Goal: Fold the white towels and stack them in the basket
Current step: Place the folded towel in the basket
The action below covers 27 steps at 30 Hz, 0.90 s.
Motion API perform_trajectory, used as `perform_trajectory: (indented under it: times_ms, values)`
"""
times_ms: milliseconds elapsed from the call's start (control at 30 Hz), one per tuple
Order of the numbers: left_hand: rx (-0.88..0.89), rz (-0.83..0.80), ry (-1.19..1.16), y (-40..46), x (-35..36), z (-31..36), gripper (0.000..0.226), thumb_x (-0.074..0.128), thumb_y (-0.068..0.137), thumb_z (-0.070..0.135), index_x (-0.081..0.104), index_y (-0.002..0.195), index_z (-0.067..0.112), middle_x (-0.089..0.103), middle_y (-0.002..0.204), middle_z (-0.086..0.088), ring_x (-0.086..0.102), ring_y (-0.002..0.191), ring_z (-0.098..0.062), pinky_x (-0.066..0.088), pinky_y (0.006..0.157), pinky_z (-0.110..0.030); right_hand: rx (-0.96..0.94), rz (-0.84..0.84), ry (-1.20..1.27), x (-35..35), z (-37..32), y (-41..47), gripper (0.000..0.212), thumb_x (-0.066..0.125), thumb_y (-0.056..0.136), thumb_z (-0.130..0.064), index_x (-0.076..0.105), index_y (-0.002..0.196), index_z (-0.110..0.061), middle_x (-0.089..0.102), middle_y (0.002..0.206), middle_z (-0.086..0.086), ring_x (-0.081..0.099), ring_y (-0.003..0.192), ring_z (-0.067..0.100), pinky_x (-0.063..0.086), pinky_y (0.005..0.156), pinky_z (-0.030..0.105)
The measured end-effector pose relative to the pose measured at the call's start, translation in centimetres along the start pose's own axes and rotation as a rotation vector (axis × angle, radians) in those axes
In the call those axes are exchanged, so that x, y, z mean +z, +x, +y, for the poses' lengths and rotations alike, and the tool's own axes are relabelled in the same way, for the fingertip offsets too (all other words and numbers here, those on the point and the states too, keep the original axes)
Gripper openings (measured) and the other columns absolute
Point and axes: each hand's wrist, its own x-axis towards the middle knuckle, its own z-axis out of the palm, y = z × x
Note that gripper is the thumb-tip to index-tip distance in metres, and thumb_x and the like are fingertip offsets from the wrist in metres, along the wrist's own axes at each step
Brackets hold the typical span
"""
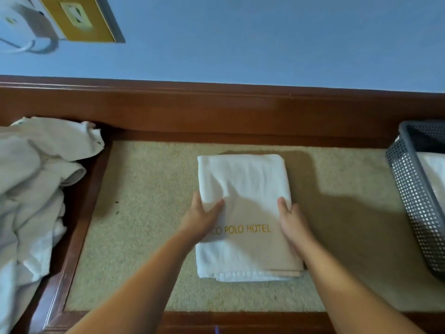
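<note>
We have the folded white terry towel with gold hotel lettering [245,189] flat on the beige carpeted tabletop [144,237], likely for squaring | left hand [204,218] and right hand [292,222] pinch its two side edges; towel between them | grey perforated plastic basket [414,196] right of towel, one white folded towel inside; crumpled white towel heap [33,189] left of it

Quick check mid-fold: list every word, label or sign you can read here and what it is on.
"POLO HOTEL", in gold letters on the folded white towel; the word before it is part hidden by the left hand, only "O" shows.
Wall plate, upper left: markings too blurred to read.
</note>
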Motion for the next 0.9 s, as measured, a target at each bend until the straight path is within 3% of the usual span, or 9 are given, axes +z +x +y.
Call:
perform_trajectory:
  times_ms: [133,233,333,433,533,667,800,900]
  values:
    - [0.015,-0.015,-0.02,-2.9,1.1,-0.7,0.048,0.044,0.099,0.07,0.037,0.133,0.038,0.067,0.116,0.007,0.07,0.099,-0.02,0.059,0.089,-0.049,-0.01,-0.018,0.007,-0.8,0.3,-1.4,0.064,0.035,0.109,-0.054,0.048,0.141,0.0,0.053,0.145,0.025,0.052,0.134,0.039,0.038,0.095,0.037]
    - [0.096,0.046,0.009,-5.6,2.0,0.5,0.035,0.04,0.104,0.061,0.04,0.121,0.03,0.067,0.104,0.01,0.067,0.085,-0.008,0.053,0.069,-0.031,-0.082,0.001,0.006,-2.4,0.1,-2.8,0.051,0.038,0.109,-0.05,0.053,0.125,-0.005,0.06,0.132,0.023,0.057,0.125,0.037,0.038,0.089,0.036]
    - [0.191,0.09,-0.013,-8.2,3.6,3.4,0.025,0.041,0.106,0.055,0.043,0.11,0.03,0.068,0.094,0.01,0.065,0.071,0.001,0.043,0.058,-0.021,-0.146,0.049,0.034,-6.2,-0.3,-4.0,0.04,0.041,0.109,-0.047,0.056,0.106,-0.01,0.063,0.112,0.014,0.059,0.112,0.032,0.037,0.083,0.034]
    - [0.256,0.094,-0.07,-10.4,5.9,7.6,0.024,0.043,0.106,0.053,0.044,0.104,0.029,0.069,0.093,0.008,0.064,0.071,0.004,0.043,0.059,-0.022,-0.227,0.135,0.051,-12.1,-0.8,-5.4,0.039,0.043,0.108,-0.046,0.052,0.089,-0.014,0.059,0.092,0.006,0.058,0.096,0.029,0.039,0.078,0.035]
    - [0.354,0.079,-0.134,-12.5,9.9,13.1,0.026,0.042,0.106,0.054,0.043,0.101,0.028,0.069,0.092,0.009,0.064,0.075,0.006,0.044,0.06,-0.022,-0.294,0.263,0.024,-20.1,-0.7,-6.2,0.041,0.041,0.109,-0.046,0.058,0.099,-0.01,0.062,0.1,0.007,0.057,0.095,0.028,0.043,0.083,0.038]
    - [0.51,-0.031,-0.235,-15.0,18.4,21.5,0.022,0.04,0.108,0.05,0.044,0.105,0.029,0.068,0.092,0.022,0.064,0.08,0.011,0.043,0.061,-0.007,-0.317,0.466,-0.03,-32.7,1.1,-5.3,0.035,0.043,0.108,-0.035,0.046,0.081,-0.012,0.056,0.083,0.011,0.056,0.088,0.035,0.038,0.074,0.041]
    - [0.612,-0.156,-0.301,-16.1,27.9,28.5,0.023,0.036,0.109,0.049,0.045,0.117,0.03,0.067,0.105,0.017,0.064,0.091,0.009,0.043,0.068,-0.005,-0.293,0.619,-0.093,-44.3,3.5,-2.7,0.028,0.044,0.105,-0.031,0.056,0.098,-0.007,0.064,0.107,0.023,0.059,0.102,0.04,0.044,0.085,0.043]
    - [0.618,-0.233,-0.306,-15.8,35.2,32.1,0.034,0.035,0.109,0.052,0.04,0.132,0.027,0.066,0.118,0.012,0.066,0.097,0.0,0.046,0.079,-0.019,-0.227,0.615,-0.101,-50.9,6.6,0.3,0.03,0.041,0.107,-0.032,0.06,0.115,-0.011,0.065,0.119,0.018,0.059,0.112,0.036,0.043,0.09,0.04]
